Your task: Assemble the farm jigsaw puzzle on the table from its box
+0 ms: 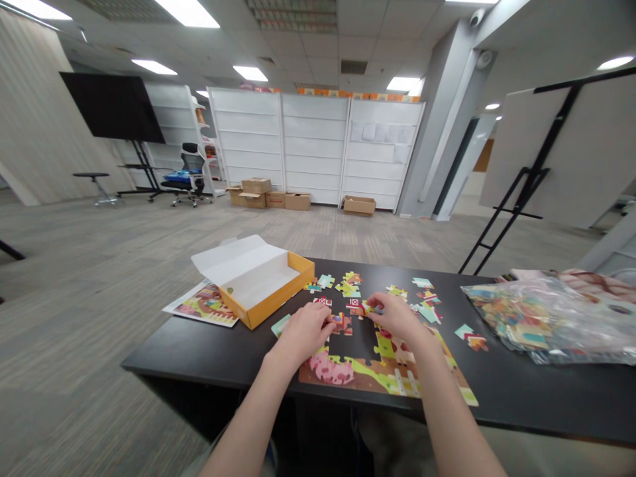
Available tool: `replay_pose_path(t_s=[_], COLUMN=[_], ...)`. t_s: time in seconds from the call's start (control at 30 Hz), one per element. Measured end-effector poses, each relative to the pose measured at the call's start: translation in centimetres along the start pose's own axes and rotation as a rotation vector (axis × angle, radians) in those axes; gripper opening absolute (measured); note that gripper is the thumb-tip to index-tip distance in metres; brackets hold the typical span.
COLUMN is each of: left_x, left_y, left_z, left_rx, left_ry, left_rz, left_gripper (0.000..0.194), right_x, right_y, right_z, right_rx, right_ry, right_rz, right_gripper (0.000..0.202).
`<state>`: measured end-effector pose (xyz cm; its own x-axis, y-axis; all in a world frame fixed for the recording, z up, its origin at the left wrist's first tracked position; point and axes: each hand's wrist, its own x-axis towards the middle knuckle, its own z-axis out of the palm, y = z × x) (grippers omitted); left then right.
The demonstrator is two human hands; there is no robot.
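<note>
A partly joined jigsaw puzzle (pixel 332 370) with a pink pig and a fence lies at the table's front edge, with a dark gap in its middle. My left hand (pixel 305 329) rests over its left side, fingers curled and tips on an orange-brown puzzle piece (pixel 342 323). My right hand (pixel 396 317) reaches over the right side, thumb and fingers pinched on a small yellow-green puzzle piece (pixel 368 307). That piece is beside a red piece with a white barn window (pixel 354 304). My fingers cover part of both held pieces.
Loose pieces (pixel 349 285) lie beyond the puzzle, and a joined pair (pixel 471 337) lies to its right. An open yellow box (pixel 271 298) stands at the left on a picture sheet (pixel 206 306). Clear plastic bags (pixel 539 321) with more pieces fill the right side of the black table (pixel 209 354).
</note>
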<state>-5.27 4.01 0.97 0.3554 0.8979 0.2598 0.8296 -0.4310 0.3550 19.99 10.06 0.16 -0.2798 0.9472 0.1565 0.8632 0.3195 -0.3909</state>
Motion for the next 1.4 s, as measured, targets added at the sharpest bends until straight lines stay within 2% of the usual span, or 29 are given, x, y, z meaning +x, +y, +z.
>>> replay_pose_path(t_s=[0.13,0.47,0.77,1.07,1.4], left_x=[0.1,0.1,0.1,0.1,0.1], left_y=[0.2,-0.5,-0.4,-0.4,-0.3], left_z=[0.0,0.6,0.6,0.7,0.6], left_rx=[0.012,0.004,-0.003,-0.009,-0.032], left_ry=[0.004,0.01,0.015,0.011,0.004], left_rz=[-0.002,-0.001,-0.002,-0.023,-0.025], left_gripper=[0.018,0.01,0.014,0.012,0.012], right_x=[0.0,-0.1,-0.1,-0.4,-0.3], right_y=[-0.6,-1.4,-1.3,-1.7,-1.6], right_z=[0.1,0.5,0.4,0.0,0.5], right_rx=[0.011,0.019,0.008,0.043,0.042], right_ry=[0.022,-0.029,-0.04,-0.06,-0.047], right_rz=[-0.042,-0.086,-0.124,-0.126,-0.121], right_gripper=[0.019,0.02,0.02,0.024,0.022])
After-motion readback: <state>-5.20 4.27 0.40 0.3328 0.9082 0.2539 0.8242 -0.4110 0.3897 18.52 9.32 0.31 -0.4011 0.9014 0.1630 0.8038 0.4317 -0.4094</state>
